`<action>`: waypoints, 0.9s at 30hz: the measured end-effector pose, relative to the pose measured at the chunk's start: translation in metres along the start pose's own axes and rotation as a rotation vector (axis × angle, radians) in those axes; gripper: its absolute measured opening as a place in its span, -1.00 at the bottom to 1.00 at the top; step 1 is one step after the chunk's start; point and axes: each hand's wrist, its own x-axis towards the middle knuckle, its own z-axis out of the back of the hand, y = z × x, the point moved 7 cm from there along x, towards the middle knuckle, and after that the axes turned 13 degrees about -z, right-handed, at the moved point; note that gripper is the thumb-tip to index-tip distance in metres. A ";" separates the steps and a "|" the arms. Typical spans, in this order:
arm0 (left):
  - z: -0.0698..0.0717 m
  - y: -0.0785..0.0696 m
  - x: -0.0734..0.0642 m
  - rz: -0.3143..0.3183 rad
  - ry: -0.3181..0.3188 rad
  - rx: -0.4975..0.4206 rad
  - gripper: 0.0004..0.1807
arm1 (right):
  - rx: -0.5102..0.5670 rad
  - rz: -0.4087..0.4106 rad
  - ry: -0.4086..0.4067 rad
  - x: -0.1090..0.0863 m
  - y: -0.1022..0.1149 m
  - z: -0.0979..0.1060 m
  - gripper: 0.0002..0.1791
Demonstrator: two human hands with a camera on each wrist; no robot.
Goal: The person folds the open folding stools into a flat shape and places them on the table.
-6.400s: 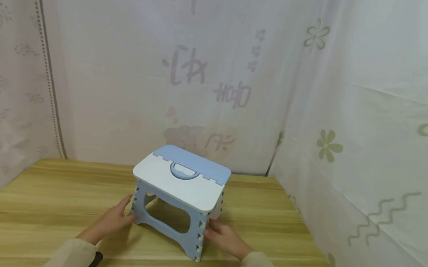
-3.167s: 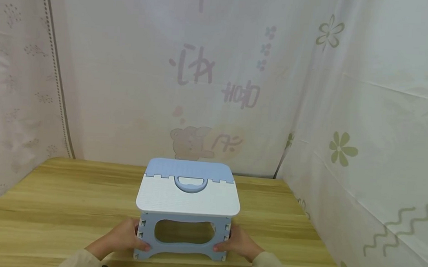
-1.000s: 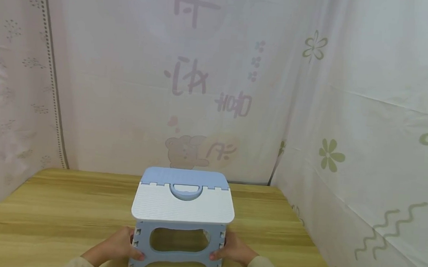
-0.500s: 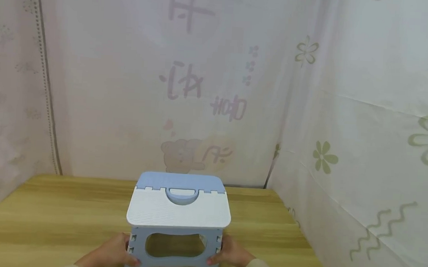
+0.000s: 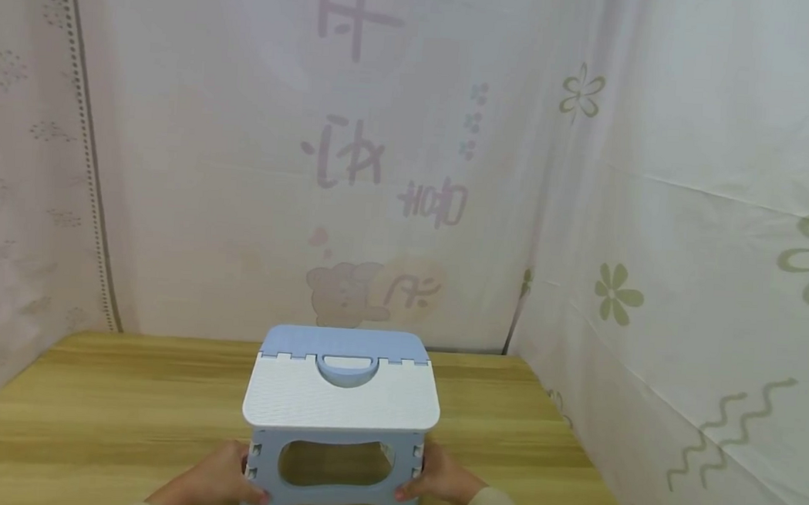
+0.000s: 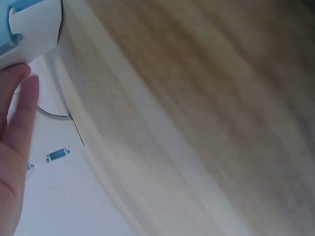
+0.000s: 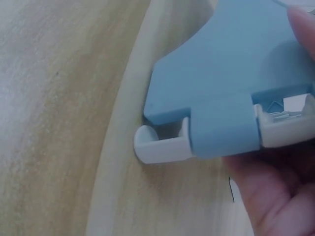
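A folding step stool (image 5: 341, 403), with a white and light-blue top and blue legs, stands unfolded and upright near the table's front edge, its long side facing me. A blue semicircular handle (image 5: 347, 374) lies flat in its top. My left hand (image 5: 218, 474) grips the left leg edge, thumb on the front panel and other fingers largely hidden behind. On the opposite side my right hand (image 5: 445, 477) holds the right leg edge likewise. The right wrist view shows the blue leg panel (image 7: 231, 64) with white hinge pieces (image 7: 165, 149) between finger and thumb.
The wood-grain table (image 5: 124, 405) extends behind the stool and to both sides. Pale printed curtains enclose it, with a back curtain (image 5: 243, 158) beyond the far edge and a right curtain (image 5: 689, 262) close along the right side.
Since the earliest frame the stool has turned from an angle to face me squarely, and both hands have taken hold of its legs. Over the last second it shifts little in view.
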 end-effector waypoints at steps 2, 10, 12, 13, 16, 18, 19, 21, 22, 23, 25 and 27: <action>-0.001 0.000 0.000 -0.031 0.021 -0.006 -0.70 | -0.016 0.000 0.001 0.000 -0.001 0.001 -0.27; -0.002 -0.002 -0.001 0.047 0.016 -0.024 -0.66 | 0.005 -0.014 0.023 -0.001 -0.001 0.000 -0.35; -0.001 -0.003 -0.001 0.054 0.016 -0.013 -0.66 | 0.000 -0.023 0.014 0.000 0.000 0.001 -0.37; -0.001 -0.004 0.000 0.058 0.017 -0.006 -0.65 | -0.003 -0.030 0.008 0.000 -0.001 0.001 -0.37; -0.001 -0.005 0.000 0.061 0.021 0.017 -0.66 | -0.017 -0.035 0.000 0.001 0.000 0.002 -0.32; -0.001 -0.006 0.000 0.063 0.022 0.038 -0.67 | -0.031 -0.034 -0.004 0.002 0.000 0.003 -0.29; 0.000 -0.006 0.001 0.067 0.023 0.036 -0.67 | -0.034 -0.030 -0.003 0.002 0.000 0.003 -0.29; 0.000 -0.007 0.002 0.071 0.021 0.036 -0.67 | -0.037 -0.021 0.001 0.002 0.001 0.003 -0.30; 0.000 -0.007 0.003 0.077 0.023 0.034 -0.67 | -0.038 -0.021 0.002 0.002 0.002 0.003 -0.30; 0.000 -0.006 0.003 0.081 0.026 0.030 -0.67 | -0.042 -0.020 0.002 0.002 0.002 0.003 -0.30; 0.001 -0.005 0.003 0.093 0.035 0.027 -0.66 | -0.032 -0.037 0.005 0.002 0.002 0.003 -0.29; 0.001 -0.004 0.003 0.105 0.042 0.025 -0.65 | -0.029 -0.055 0.005 0.002 0.002 0.002 -0.28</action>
